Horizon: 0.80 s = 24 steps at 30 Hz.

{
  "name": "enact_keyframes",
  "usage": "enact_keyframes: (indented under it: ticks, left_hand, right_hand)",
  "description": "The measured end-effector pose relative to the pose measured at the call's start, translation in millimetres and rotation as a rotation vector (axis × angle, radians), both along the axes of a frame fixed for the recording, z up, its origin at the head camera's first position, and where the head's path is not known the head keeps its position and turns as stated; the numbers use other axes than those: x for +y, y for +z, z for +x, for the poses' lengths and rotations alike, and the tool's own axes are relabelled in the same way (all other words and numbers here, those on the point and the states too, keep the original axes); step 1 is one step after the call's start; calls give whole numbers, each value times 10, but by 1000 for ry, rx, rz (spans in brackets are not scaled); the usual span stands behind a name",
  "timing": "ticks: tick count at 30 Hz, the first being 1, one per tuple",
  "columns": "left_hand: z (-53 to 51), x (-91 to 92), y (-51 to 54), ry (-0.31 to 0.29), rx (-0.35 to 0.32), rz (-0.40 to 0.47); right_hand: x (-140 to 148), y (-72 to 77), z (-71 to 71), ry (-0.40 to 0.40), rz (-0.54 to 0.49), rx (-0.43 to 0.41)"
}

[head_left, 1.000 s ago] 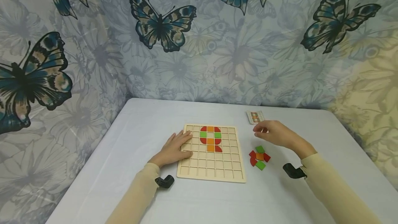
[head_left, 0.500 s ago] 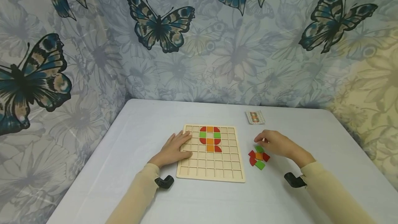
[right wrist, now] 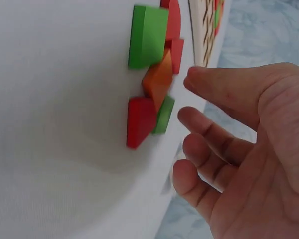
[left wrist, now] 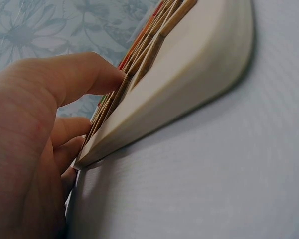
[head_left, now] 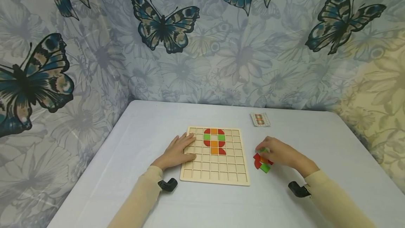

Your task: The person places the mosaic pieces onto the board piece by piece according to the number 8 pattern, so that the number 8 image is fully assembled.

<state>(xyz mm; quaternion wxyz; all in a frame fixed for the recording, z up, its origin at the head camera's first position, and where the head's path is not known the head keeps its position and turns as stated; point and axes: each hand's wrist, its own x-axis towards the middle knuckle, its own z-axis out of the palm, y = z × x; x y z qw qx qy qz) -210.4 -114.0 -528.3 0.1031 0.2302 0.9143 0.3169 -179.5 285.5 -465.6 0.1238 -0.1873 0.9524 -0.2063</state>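
Right hand (head_left: 278,150) over the loose pieces (head_left: 257,164), left hand (head_left: 175,152) on the wooden grid board (head_left: 214,167)

The wooden grid board lies near the middle of the white surface (head_left: 158,115), well in from its left and right edges. Your left hand rests on the board's left side, fingers spread wide and thumb apart from them, gripping nothing; your left wrist view shows the thumb tip at the grid. In the board's far rows, red rounded tiles (head_left: 207,143), orange square tiles (head_left: 214,131) and green square tiles (head_left: 207,137) surround one bare cell, with an orange and a red tile just below.

The loose pieces lie in a cluster between the board and the surface's right edge. Among them, your right wrist view shows a green block (right wrist: 149,37), an orange block (right wrist: 159,77) and a red block (right wrist: 141,122) close together. Your right hand hangs over this cluster, fingers loosely bent, with a narrow gap between thumb and forefinger and nothing held. Beyond it, nearer the surface's far edge, lies a small pattern card (head_left: 260,119).
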Motion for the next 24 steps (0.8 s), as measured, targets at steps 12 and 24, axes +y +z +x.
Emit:
enact_keyframes:
  ticks: [12,24]
  left_hand:
    - [-20,-3,-18,-4,2,-3]
    - [-3,-5,9,-11,19,-3]
  right_hand:
    - [-141,-69,100,53,-3,-19]
    - [-140,8,118,19,25,-24]
